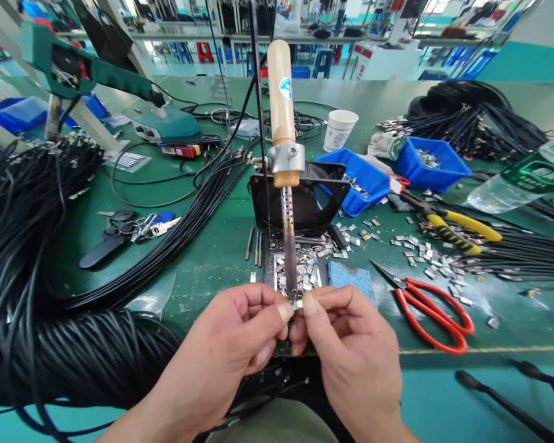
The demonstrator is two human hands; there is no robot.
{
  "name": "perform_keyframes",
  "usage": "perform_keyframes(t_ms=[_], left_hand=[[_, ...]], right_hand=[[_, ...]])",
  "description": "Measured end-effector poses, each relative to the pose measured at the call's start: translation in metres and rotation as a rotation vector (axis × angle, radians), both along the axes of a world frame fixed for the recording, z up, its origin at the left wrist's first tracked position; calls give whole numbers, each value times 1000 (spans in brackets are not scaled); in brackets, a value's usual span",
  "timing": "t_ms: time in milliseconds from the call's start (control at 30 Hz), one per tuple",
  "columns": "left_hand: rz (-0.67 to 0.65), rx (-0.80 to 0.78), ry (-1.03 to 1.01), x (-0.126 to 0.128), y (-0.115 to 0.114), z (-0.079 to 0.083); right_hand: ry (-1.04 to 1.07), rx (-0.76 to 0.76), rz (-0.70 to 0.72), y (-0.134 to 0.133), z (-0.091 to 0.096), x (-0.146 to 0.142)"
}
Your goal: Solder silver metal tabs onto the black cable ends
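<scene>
Both my hands meet at the table's near edge, pinching one small metal piece (298,303) between thumbs and forefingers. My left hand (233,344) grips it from the left and my right hand (346,344) from the right. The piece touches the tip of a soldering iron (284,154) with a wooden handle, clamped upright in a stand. Beneath the tip lies a tray of several small metal clips (305,271). A blue sponge (351,275) lies just to the right of it.
Thick black cable bundles (37,258) fill the left side. Red scissors (431,314), yellow-handled pliers (457,227), two blue bins (431,163), a paper cup (339,129), a black fan (305,197), keys (138,227) and a plastic bottle (521,178) lie on the green table (212,264).
</scene>
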State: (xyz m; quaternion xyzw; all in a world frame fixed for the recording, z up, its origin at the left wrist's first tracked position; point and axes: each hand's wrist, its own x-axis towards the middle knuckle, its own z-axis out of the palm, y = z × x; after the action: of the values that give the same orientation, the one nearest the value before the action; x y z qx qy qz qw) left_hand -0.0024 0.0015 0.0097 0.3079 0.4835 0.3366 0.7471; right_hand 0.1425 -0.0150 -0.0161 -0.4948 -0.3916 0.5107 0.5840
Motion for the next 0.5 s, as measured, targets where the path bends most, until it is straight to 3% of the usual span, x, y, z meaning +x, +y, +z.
perform_keyframes(t_ms=[500], left_hand=[[23, -14, -3, 0, -1, 0]], right_hand=[[23, 8, 22, -2, -6, 0]])
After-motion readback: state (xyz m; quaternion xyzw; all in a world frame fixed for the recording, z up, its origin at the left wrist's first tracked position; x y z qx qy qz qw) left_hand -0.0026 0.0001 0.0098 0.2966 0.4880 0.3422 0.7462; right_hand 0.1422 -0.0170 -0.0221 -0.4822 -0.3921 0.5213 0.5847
